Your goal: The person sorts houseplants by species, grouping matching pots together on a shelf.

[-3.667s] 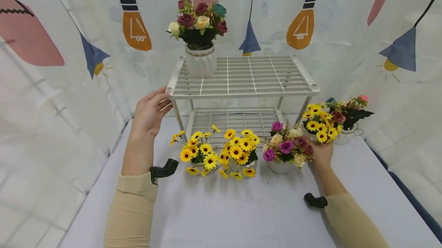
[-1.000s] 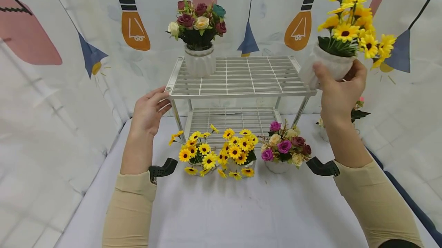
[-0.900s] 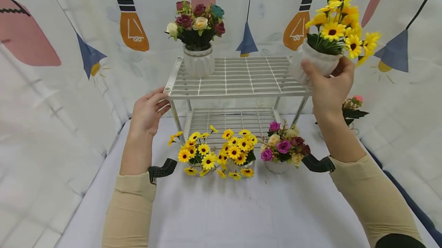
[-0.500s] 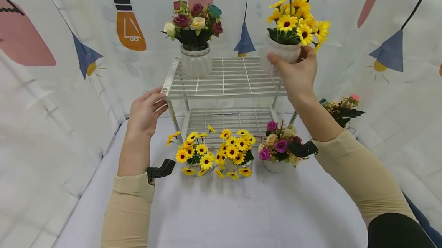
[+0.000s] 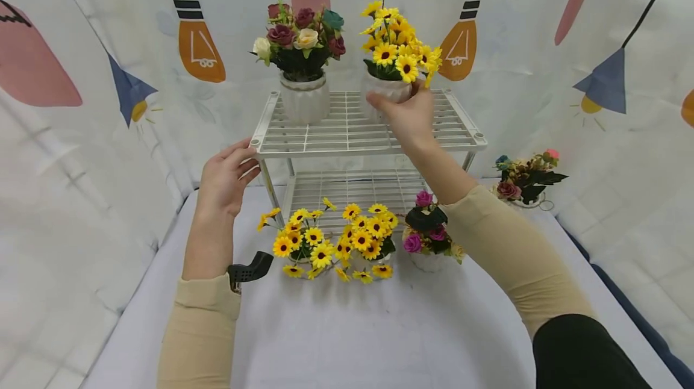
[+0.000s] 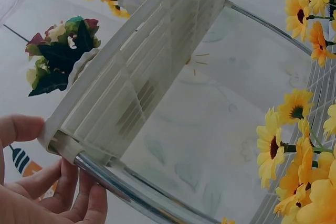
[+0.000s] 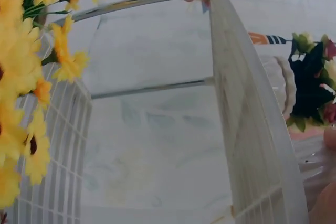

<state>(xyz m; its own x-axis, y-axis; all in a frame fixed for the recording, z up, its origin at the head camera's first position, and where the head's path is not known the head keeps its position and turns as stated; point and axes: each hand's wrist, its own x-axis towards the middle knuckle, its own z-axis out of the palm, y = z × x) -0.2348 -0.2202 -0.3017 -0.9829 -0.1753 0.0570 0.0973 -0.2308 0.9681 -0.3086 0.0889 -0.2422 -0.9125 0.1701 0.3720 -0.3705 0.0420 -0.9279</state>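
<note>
My left hand grips the front left corner of a white two-tier wire shelf rack. In the left wrist view its thumb lies on the top rim, the fingers curled below by the metal leg. My right hand holds a white ribbed pot of yellow artificial sunflowers, thumb in front and fingers behind. The pot is upright, its base right at the top grid, right of centre. To its left on that tier stands a white pot of mixed roses.
Two pots of yellow sunflowers and one of purple and cream roses stand in front of the rack; my right sleeve partly covers the roses. Another flower pot stands right of the rack on the white-covered table.
My right hand picked up the sunflower pot from the table at right, raised it, and carried it leftward over the top tier. My left hand has stayed at the rack's corner.
</note>
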